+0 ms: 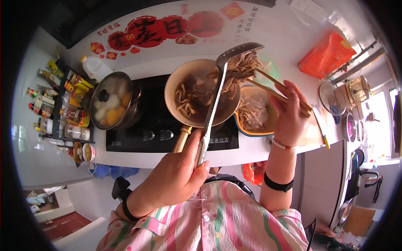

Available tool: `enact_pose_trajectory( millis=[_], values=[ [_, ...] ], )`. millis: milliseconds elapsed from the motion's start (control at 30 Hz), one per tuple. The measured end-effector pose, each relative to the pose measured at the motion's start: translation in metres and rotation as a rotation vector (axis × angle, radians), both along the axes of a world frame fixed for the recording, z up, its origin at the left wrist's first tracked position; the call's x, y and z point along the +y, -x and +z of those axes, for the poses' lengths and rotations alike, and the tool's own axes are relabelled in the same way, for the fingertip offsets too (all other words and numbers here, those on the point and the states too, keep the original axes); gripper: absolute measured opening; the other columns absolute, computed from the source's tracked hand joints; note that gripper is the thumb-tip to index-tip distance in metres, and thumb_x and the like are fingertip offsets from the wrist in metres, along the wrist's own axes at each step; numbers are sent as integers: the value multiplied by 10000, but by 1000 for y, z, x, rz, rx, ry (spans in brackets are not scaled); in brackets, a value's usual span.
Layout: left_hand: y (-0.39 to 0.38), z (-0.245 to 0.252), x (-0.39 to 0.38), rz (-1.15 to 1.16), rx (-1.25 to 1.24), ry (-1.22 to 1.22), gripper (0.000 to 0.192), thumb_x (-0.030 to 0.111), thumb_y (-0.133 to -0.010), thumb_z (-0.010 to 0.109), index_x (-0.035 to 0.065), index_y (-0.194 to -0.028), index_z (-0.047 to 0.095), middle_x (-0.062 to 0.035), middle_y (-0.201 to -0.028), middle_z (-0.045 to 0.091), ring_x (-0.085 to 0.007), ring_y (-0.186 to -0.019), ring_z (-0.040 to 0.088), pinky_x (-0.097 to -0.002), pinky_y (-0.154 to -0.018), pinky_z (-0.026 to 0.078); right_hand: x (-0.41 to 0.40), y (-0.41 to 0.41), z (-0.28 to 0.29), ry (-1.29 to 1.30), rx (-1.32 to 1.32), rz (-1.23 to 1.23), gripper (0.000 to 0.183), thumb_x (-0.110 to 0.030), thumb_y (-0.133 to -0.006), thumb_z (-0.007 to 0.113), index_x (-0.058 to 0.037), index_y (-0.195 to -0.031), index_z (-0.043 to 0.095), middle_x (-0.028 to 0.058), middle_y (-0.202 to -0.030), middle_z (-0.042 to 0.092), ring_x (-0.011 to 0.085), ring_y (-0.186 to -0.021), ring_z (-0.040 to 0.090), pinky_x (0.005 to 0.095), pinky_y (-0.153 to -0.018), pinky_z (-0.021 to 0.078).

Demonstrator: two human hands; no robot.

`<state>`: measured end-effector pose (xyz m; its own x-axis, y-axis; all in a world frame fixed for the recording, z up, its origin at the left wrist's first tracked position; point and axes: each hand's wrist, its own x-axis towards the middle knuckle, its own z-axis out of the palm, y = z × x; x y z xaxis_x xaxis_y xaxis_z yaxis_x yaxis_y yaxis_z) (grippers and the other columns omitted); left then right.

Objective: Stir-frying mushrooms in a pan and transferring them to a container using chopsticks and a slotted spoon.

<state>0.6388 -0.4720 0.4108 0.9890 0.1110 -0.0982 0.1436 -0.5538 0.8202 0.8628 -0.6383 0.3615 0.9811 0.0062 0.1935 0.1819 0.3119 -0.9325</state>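
Observation:
My left hand (179, 177) grips the metal handle of a slotted skimmer (240, 50). Shredded meat or mushroom strips (241, 67) are heaped at the skimmer's head, above the right side of a round pan (171, 89). Dark liquid and more strips lie in the pan. In my right hand (292, 109) is a pair of wooden chopsticks (272, 91), their tips against the heap. Below them, right of the pan, an orange basket (270, 124) holds more strips. The pan's handle (182, 139) points towards me, partly behind my left hand.
A glass-lidded pot (114, 117) with round, pale and yellow food stands on the black cooktop (147, 109). Bottles and jars fill a rack (59, 103) at the left. A knife (322, 125) with a yellow handle end lies at the right. A green bowl (272, 70) stands behind the basket.

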Motion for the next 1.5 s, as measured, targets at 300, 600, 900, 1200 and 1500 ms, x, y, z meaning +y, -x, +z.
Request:
enact_pose_trajectory(
  millis=[300, 600, 900, 1200, 1500],
  values=[
    [-52, -78, -54, -181, -42, 32, 616, 191, -971, 558, -155, -1411, 301, -272, -738, 638, -432, -678, 656, -493, -607, 500, -107, -20, -79, 38, 220, -69, 252, -140, -1014, 558, 48, -1168, 625, 181, -1040, 708, 199, -808, 721, 287, -734, 628],
    [-84, -123, -78, -177, 218, -263, 618, 212, -943, 563, -115, -1412, 327, -269, -737, 654, -438, -672, 663, -522, -607, 518, -141, -46, -169, 254, 401, -90, 208, -137, -992, 614, 6, -1129, 679, 86, -955, 723, 151, -719, 708, 257, -639, 595],
    [-42, -72, -6, -31, 253, 464, 582, 164, -1000, 558, -16, -1494, 309, -62, -725, 573, -149, -602, 580, -302, -569, 467, -145, -39, -43, 626, 170, 38, 236, -142, -975, 628, 55, -1093, 685, 105, -925, 737, 142, -785, 714, 231, -674, 578],
    [29, -52, 44, 364, 33, 664, 555, 158, -1034, 471, 29, -1536, 273, -11, -607, 491, -66, -471, 445, -213, -462, 418, 12, -70, -93, 450, 122, 245, 227, -157, -969, 661, 17, -1109, 703, 74, -946, 743, 141, -840, 708, 246, -747, 549],
    [60, -60, 74, 520, 40, 634, 555, 145, -1026, 488, 39, -1535, 295, -14, -634, 482, -65, -516, 458, -215, -467, 422, 135, -63, -120, 779, -200, 411, 220, -273, -891, 719, -88, -1001, 769, 153, -844, 735, 248, -788, 724, 321, -740, 552]
  ],
)
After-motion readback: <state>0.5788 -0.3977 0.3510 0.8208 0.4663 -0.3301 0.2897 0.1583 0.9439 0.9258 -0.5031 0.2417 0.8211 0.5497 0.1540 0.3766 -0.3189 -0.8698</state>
